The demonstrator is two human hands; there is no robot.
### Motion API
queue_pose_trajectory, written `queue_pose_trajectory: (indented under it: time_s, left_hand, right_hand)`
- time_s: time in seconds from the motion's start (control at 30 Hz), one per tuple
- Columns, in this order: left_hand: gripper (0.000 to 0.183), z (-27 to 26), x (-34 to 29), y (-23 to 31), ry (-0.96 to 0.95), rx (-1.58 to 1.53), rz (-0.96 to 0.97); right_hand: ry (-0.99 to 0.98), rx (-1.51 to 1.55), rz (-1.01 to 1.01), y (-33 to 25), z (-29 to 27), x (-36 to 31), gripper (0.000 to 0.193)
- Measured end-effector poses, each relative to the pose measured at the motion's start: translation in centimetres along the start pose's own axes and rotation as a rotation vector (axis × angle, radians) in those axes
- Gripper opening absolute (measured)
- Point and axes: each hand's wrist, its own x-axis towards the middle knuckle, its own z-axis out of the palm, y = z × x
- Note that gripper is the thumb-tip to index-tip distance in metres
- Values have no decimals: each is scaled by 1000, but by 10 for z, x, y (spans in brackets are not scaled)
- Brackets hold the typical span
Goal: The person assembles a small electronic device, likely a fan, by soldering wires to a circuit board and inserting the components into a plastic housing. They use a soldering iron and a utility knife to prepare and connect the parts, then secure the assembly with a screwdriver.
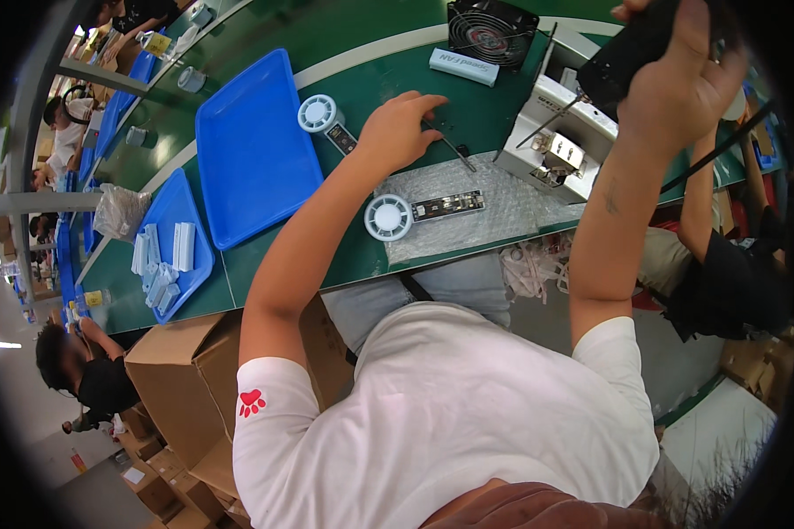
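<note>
My left hand (pixel 397 132) hovers over the green bench with thumb and forefinger spread apart. A thin dark metal rod-like tool (pixel 457 153) slants out near its fingertips, beside a few tiny dark bits. My right hand (pixel 666 97), raised at the upper right, grips a black box-like object (pixel 613 70), partly hidden by the hand. Nearer to me, a light-blue handheld fan (pixel 388 217) with its handle's circuit board exposed lies on bubble wrap (pixel 512 225). A second such fan (pixel 318 114) rests left of my left hand. Below the black object stands a white metal machine (pixel 560 132).
A large blue tray (pixel 256 150) lies to the left; a smaller blue tray (pixel 205 264) holds several pale-blue casings. At the back are a black cooling fan (pixel 492 37) and a pale-blue casing (pixel 464 66). A cardboard box (pixel 176 370) stands below the bench. Other people are nearby.
</note>
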Motion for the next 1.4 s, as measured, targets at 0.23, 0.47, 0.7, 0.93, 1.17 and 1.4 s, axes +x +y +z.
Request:
queue_pose_trajectory:
  time_s: [0.23,0.47,0.7,0.93,1.17,1.4]
  left_hand:
    - [15,-41,-46,16,93,-178,-212]
    - [47,-48,-131,44,161,-171,-88]
    - [56,-20,-150,27,192,-340,-135]
    - [57,-19,-174,12,299,-770,-300]
    - [53,-6,-177,1,378,-806,-95]
    - [47,-35,-174,8,538,-588,94]
  right_hand:
    - [-1,-87,-82,20,-20,3,37]
    - [173,-250,-205,35,-48,-11,34]
    - [-280,-27,148,-22,-65,-139,41]
    - [-486,217,932,-22,-9,-212,56]
    - [-566,469,1000,-18,9,-226,51]
    - [-712,347,870,-31,14,-226,50]
